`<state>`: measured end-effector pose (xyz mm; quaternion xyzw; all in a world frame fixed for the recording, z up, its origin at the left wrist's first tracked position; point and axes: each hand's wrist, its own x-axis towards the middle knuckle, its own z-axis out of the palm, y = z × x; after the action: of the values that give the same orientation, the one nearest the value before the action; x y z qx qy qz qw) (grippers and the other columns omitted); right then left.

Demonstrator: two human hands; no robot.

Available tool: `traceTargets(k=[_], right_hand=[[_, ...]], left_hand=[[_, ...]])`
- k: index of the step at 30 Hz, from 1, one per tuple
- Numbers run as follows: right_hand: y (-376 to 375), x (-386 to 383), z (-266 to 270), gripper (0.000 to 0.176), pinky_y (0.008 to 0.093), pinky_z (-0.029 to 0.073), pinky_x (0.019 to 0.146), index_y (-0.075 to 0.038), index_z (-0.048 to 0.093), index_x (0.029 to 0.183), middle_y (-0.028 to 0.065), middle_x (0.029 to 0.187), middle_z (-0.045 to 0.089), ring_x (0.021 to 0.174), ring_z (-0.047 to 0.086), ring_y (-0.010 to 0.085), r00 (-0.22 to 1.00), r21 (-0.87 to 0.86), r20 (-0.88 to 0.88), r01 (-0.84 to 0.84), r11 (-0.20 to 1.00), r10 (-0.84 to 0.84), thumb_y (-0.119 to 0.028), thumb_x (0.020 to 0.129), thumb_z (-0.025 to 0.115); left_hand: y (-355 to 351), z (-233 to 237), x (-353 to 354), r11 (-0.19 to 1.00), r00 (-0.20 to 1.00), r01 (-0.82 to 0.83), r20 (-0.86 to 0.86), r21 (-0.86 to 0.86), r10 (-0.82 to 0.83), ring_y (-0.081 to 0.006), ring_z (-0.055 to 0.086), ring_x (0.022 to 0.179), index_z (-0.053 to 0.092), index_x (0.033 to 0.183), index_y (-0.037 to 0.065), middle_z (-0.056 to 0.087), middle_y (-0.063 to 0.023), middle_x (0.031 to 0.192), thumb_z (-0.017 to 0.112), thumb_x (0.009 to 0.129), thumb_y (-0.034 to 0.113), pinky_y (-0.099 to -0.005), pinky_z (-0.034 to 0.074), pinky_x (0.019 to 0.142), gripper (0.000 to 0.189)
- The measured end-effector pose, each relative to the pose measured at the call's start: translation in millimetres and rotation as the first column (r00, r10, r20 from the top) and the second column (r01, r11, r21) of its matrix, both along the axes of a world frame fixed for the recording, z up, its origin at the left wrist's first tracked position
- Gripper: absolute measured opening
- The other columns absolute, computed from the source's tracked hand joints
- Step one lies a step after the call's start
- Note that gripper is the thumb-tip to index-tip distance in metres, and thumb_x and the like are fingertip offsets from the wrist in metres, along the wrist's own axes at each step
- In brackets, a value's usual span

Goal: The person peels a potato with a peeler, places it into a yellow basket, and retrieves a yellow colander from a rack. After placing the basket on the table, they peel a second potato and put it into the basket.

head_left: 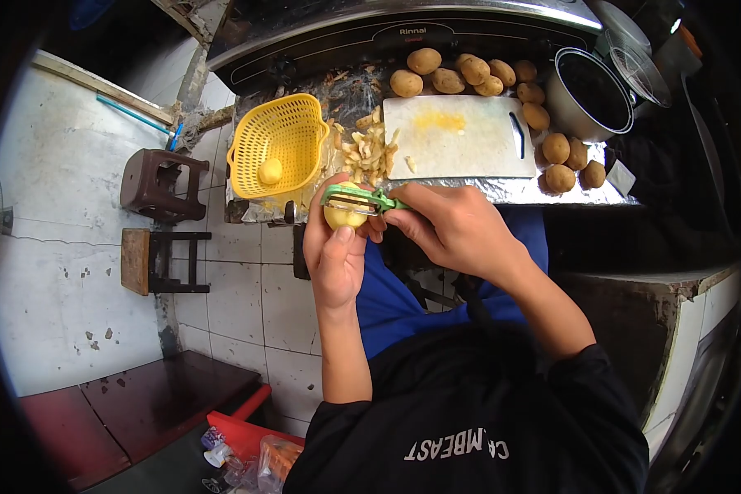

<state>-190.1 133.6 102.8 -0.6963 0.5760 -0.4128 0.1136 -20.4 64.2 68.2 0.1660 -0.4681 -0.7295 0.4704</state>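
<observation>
A pale, peeled potato (pixel 342 218) is gripped in my left hand (pixel 337 263), thumb in front and fingers behind it. My right hand (pixel 453 222) is closed around the handle of a green peeler (pixel 379 200), whose blade lies across the potato's upper side. Just beyond my hands, a heap of peelings (pixel 369 155) lies on the foil-covered counter. To the left stands a yellow plastic basket (pixel 305 111) with one peeled potato (pixel 269 171) inside. A white cutting board (pixel 469 156) with a yellowish stain is at the right of the peelings.
Several unpeeled potatoes (pixel 448 80) line the back of the board, and more (pixel 560 178) sit at its right. A metal pot (pixel 561 90) stands at the back right. A brown plastic stool (pixel 152 185) and a wooden stool (pixel 135 262) are on the floor at left.
</observation>
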Motion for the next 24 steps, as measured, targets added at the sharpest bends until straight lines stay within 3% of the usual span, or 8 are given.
traceTargets(k=[6, 14, 16, 22, 24], right_hand=[[-7, 3, -3, 0.024, 0.0443, 0.048, 0.052, -0.005, 0.057, 0.084, 0.0143, 0.063, 0.062, 0.058, 0.062, 0.0359, 0.998, -0.03, 0.059, 0.008, 1.0, -0.007, -0.026, 0.092, 0.065], [-26, -3, -7, 0.023, 0.0464, 0.048, 0.053, -0.004, 0.059, 0.083, 0.0171, 0.058, 0.059, 0.056, 0.062, 0.038, 0.995, 0.005, 0.098, 0.015, 1.0, -0.016, -0.024, 0.092, 0.063], [-38, -2, -15, 0.024, 0.0471, 0.049, 0.053, -0.003, 0.059, 0.083, 0.0178, 0.058, 0.059, 0.056, 0.061, 0.0388, 0.994, 0.015, 0.097, 0.056, 0.998, -0.057, -0.025, 0.093, 0.063], [-82, -11, -48, 0.021, 0.0463, 0.048, 0.056, 0.0, 0.064, 0.094, 0.0221, 0.065, 0.061, 0.061, 0.061, 0.0417, 0.977, 0.057, 0.052, 0.204, 0.977, -0.207, -0.021, 0.094, 0.064], [-87, -14, -48, 0.025, 0.0418, 0.049, 0.058, 0.001, 0.065, 0.097, 0.0189, 0.067, 0.064, 0.059, 0.064, 0.0337, 0.973, 0.096, 0.061, 0.216, 0.972, -0.222, -0.024, 0.093, 0.065]], left_hand=[[-4, -2, -1, 1.0, 1.0, -0.024, -0.008, -0.012, 0.024, -0.0193, 0.055, 0.085, 0.035, 0.139, -0.006, 0.056, -0.0143, 0.108, 0.056, 0.084, 0.02, -0.029, 0.045, 0.073, 0.065], [-14, -11, -1, 0.995, 0.997, -0.043, -0.064, -0.092, 0.037, -0.0212, 0.053, 0.085, 0.035, 0.139, -0.007, 0.056, -0.0182, 0.115, 0.055, 0.081, 0.02, -0.0297, 0.044, 0.072, 0.068], [-23, -17, -1, 0.999, 0.997, 0.019, -0.077, -0.035, -0.022, -0.0211, 0.054, 0.085, 0.034, 0.141, -0.007, 0.056, -0.0196, 0.116, 0.053, 0.081, 0.02, -0.0296, 0.044, 0.072, 0.069], [-35, -40, -10, 0.997, 0.999, -0.042, -0.007, 0.063, 0.042, -0.0199, 0.055, 0.084, 0.037, 0.143, -0.005, 0.058, -0.0188, 0.116, 0.049, 0.083, 0.019, -0.0295, 0.043, 0.071, 0.066], [-35, -43, -9, 0.994, 0.999, -0.002, -0.053, 0.107, 0.008, -0.02, 0.055, 0.085, 0.035, 0.145, -0.005, 0.058, -0.0185, 0.116, 0.049, 0.082, 0.019, -0.0292, 0.043, 0.071, 0.068]])
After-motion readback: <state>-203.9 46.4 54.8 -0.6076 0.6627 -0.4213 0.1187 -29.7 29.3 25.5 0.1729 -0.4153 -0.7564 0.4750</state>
